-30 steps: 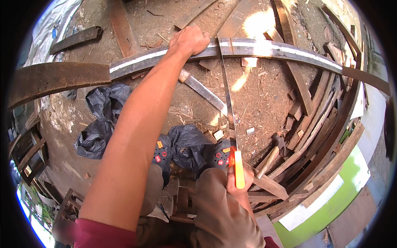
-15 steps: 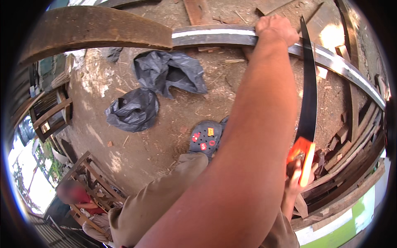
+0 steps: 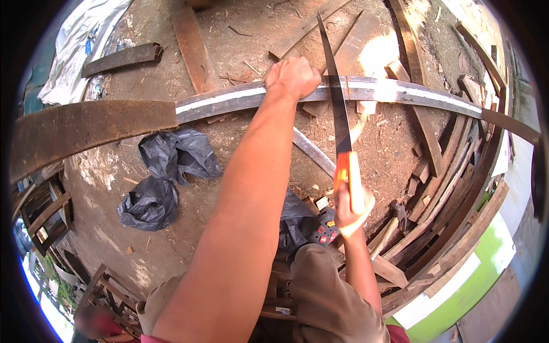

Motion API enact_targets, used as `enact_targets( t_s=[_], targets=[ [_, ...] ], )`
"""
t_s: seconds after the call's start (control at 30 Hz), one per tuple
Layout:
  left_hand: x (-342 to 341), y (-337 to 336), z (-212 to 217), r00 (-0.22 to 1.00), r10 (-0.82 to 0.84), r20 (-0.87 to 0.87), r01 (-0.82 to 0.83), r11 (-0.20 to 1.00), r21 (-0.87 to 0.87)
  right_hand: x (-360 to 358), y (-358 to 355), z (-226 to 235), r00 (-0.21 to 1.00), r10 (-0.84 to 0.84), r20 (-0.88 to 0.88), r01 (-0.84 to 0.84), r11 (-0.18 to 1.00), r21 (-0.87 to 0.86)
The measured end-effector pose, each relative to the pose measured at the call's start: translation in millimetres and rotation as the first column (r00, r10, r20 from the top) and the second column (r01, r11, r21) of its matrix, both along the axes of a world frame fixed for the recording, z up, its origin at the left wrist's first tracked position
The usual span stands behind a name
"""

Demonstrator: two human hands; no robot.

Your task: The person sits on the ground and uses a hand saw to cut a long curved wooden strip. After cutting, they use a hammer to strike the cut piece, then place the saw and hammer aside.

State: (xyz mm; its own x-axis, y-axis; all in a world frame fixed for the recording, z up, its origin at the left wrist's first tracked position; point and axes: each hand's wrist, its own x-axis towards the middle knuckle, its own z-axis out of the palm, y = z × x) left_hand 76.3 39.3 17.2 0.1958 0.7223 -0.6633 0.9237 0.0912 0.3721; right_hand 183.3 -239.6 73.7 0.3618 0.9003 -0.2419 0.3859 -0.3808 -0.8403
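My left hand (image 3: 293,77) is closed over the top edge of a long wooden plank (image 3: 394,90) that runs across the view from left to right. My right hand (image 3: 350,206) grips the orange handle of a hand saw (image 3: 336,103). The saw's dark blade points away from me and crosses the plank just right of my left hand. My knee in khaki trousers (image 3: 323,291) rises below the saw handle.
Black plastic sheets (image 3: 166,171) lie on the dirt ground at left. A pile of wooden planks and offcuts (image 3: 452,188) fills the right side. Wooden frames (image 3: 40,211) stand at far left. A loose board (image 3: 194,48) lies beyond the plank.
The view has swung back toward the middle. My left hand stays on the plank. The saw, held up at the right half a second ago, now lies across the plank.
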Motion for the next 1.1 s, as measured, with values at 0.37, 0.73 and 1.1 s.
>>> enact_targets(
  t_s=[0.37, 0.73, 1.1],
  targets=[
    [0, -5, -7, 1.0, 0.014, 0.022, -0.018, 0.981, 0.192, 8, -89, 20, 0.94, -0.195, -0.279, 0.193, 0.981, -0.034],
    [15, -4, 3, 0.998, -0.057, -0.036, 0.061, 0.99, 0.125, 13, -118, 40, 0.998, 0.055, -0.034, -0.05, 0.991, 0.123],
    [16, -4, -3, 0.996, -0.082, 0.038, 0.079, 0.993, 0.088, 4, -80, 19, 0.977, -0.115, -0.179, 0.136, 0.985, 0.11]
  ],
)
